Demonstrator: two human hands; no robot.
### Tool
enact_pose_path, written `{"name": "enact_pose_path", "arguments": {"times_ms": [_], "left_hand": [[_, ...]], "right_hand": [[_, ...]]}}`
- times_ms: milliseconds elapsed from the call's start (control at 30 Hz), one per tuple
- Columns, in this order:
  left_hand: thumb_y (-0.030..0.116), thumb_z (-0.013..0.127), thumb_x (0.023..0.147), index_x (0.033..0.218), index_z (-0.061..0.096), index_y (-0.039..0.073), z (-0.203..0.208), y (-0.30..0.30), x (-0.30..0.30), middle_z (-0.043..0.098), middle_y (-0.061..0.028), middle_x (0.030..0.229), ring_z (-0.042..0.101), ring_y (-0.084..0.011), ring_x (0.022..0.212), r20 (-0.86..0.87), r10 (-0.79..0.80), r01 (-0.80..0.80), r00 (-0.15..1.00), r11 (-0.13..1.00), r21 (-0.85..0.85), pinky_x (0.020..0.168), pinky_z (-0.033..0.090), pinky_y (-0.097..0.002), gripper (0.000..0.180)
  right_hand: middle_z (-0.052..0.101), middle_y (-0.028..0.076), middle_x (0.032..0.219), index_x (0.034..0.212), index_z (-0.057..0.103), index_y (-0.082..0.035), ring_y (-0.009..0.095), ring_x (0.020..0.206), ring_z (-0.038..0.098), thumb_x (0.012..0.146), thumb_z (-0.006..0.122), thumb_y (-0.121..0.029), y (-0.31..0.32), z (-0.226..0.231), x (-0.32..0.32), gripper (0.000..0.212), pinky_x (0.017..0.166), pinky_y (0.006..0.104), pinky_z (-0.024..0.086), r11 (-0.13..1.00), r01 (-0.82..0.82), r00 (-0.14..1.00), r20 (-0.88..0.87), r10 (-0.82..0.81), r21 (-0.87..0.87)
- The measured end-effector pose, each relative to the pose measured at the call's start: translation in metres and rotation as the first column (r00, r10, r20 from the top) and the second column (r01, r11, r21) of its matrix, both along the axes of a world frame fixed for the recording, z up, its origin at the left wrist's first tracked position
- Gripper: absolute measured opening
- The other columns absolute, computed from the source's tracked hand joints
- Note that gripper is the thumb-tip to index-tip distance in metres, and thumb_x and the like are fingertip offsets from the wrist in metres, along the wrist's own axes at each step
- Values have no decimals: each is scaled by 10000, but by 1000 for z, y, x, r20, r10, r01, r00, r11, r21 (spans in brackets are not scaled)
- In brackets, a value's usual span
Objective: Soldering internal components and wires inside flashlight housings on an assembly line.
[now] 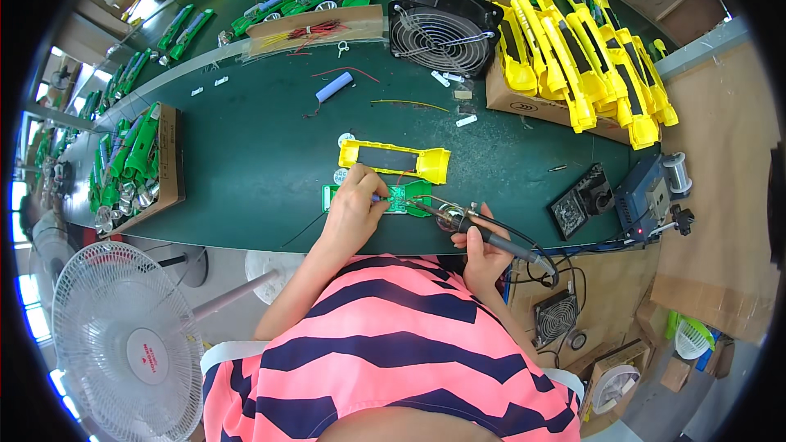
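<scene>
Head view, leftmost: a cardboard box of green housings crowds the worktop edge; an elbow could tip it. Mid-worktop, below the yellow shell, the left hand pinches at the green circuit board, its exact hold unclear. The right hand grips a soldering iron; a snagged cable could jerk its tip into skin.

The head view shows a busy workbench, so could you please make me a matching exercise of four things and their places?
1. Soldering iron
2. Square black fan
3. Green circuit board
4. Pedestal fan

A. Beside the box of yellow casings
B. Off the bench, at lower left
C. In the right hand
D. By the left hand

Pairs: 1-C, 2-A, 3-D, 4-B
</scene>
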State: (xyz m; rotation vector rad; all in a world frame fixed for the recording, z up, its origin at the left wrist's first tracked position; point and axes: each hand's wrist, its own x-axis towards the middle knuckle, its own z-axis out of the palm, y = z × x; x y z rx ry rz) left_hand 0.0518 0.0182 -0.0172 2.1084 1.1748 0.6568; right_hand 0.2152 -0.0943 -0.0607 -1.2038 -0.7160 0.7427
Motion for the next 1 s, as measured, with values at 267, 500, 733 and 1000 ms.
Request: {"name": "enact_pose_path", "arguments": {"times_ms": [267, 500, 733, 1000], "left_hand": [[209, 715, 631, 551, 469, 53, 16, -24, -20, 437, -60, 576, 485, -228, 517, -134, 100, -43, 986, 926, 375, 450, 398, -323, 302], [86, 612, 721, 880, 612, 31, 26, -19, -57, 582, -138, 843, 577, -273, 690, -400, 336, -178, 853, 907, 382, 582, 457, -337, 168], [-13, 630, 645, 843, 600, 35, 5, -16, -21, 551, -87, 771, 549, -223, 675, 27, 12, -24, 1000, 853, 521, 556, 440, -309, 206], [-2, 618, 654, 837, 617, 46, -7, -14, -17, 503, -73, 743, 524, -223, 643, -162, -152, 209, 975, 875, 435, 539, 433, -316, 190]], "right_hand": [[592, 160, 841, 1004, 474, 79, 127, 603, 595, 807, 497, -19, -2, 1, 3, 221, 552, 203, 491, 999, -41, 999, 27, 41, -13], [534, 214, 1015, 974, 507, 83, 146, 630, 609, 791, 526, -6, 4, 5, 7, 204, 571, 215, 508, 990, -127, 990, -65, 123, -60], [602, 160, 812, 929, 525, 76, 139, 616, 615, 789, 549, -23, 11, 2, 16, 173, 619, 217, 513, 982, -189, 982, -2, 189, -10], [604, 125, 748, 909, 524, 67, 134, 590, 609, 790, 552, -23, 13, 10, 18, 151, 570, 204, 503, 982, -176, 979, -120, 167, -66]]}}
